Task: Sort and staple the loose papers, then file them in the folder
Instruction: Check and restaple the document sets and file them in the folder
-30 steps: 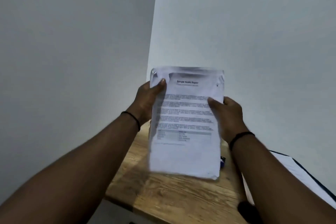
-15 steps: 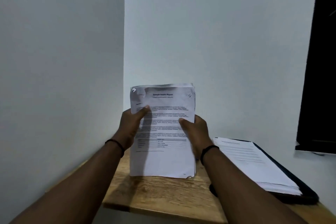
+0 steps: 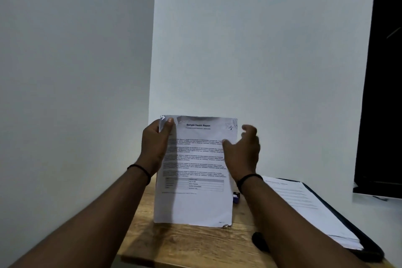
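A stack of printed papers (image 3: 195,204) headed "Sample Health Report" stands upright with its bottom edge on the wooden table (image 3: 187,243). My left hand (image 3: 155,146) grips the stack's upper left corner, thumb on the front. My right hand (image 3: 243,150) is at the stack's right edge, thumb touching the sheet and fingers loosely spread off the paper. To the right, a dark folder (image 3: 352,230) lies open on the table with another pile of papers (image 3: 309,209) on it. A small dark stapler-like object (image 3: 236,197) shows just behind the stack.
White walls meet in a corner behind the table. A dark window or frame (image 3: 382,93) fills the far right. A black object (image 3: 260,242) lies on the table beside my right forearm. The table's front edge runs along the bottom.
The stack has come down and now stands on the table. My left hand slid up to the top corner. My right hand has let go its grip and opened beside the right edge.
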A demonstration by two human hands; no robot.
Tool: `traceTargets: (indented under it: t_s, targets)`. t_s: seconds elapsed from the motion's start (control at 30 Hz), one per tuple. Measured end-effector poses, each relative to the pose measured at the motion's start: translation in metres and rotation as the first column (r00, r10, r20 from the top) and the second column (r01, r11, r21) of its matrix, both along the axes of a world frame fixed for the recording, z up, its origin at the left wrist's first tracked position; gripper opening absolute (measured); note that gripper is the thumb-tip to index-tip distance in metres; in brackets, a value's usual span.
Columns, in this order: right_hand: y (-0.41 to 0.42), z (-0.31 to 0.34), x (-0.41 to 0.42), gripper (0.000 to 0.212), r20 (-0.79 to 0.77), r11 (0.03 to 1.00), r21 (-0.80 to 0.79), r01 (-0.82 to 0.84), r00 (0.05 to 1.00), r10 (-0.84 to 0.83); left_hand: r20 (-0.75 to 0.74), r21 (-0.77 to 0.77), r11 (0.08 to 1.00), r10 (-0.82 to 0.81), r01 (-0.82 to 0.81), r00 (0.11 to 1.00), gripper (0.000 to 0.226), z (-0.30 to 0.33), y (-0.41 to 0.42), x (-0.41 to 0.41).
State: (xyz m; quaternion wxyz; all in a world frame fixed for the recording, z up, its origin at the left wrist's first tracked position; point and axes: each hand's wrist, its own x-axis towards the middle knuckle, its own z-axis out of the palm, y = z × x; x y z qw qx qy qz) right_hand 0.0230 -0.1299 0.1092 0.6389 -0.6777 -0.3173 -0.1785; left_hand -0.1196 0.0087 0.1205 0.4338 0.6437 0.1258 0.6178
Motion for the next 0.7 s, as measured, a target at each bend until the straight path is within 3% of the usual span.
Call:
traceTargets:
  t_s: [0.1,0.2,0.37,0.47,0.6,0.7]
  targets:
    - [-0.003,0.022,-0.015,0.046,0.415,0.991,0.076,0.114,0.900,-0.135,0.015,0.087,0.992,0.091,-0.092,0.996,0.041,-0.003,-0.003,0.003]
    - [0.005,0.041,-0.028,0.037,0.616,0.998,-0.051,0.043,0.788,-0.003,0.042,0.160,0.971,0.174,-0.179,0.984,0.037,-0.005,-0.008,0.003]
    - [0.017,0.059,-0.047,0.038,0.648,0.956,-0.294,0.011,0.738,0.191,0.015,0.257,0.930,0.267,-0.262,0.964,0.032,-0.008,-0.004,-0.002]
    - [0.022,0.068,-0.054,0.032,0.652,0.933,-0.354,0.061,0.732,0.199,0.016,0.305,0.914,0.276,-0.268,0.961,0.030,-0.006,-0.003,-0.007]
    - [0.024,0.076,-0.061,0.012,0.558,0.925,-0.380,0.027,0.804,0.206,0.019,0.346,0.903,0.263,-0.253,0.965,0.028,-0.002,-0.005,-0.011]
    - [0.024,0.078,-0.065,0.014,0.522,0.920,-0.393,0.006,0.825,0.218,0.017,0.363,0.899,0.256,-0.245,0.966,0.028,-0.003,-0.004,-0.012]
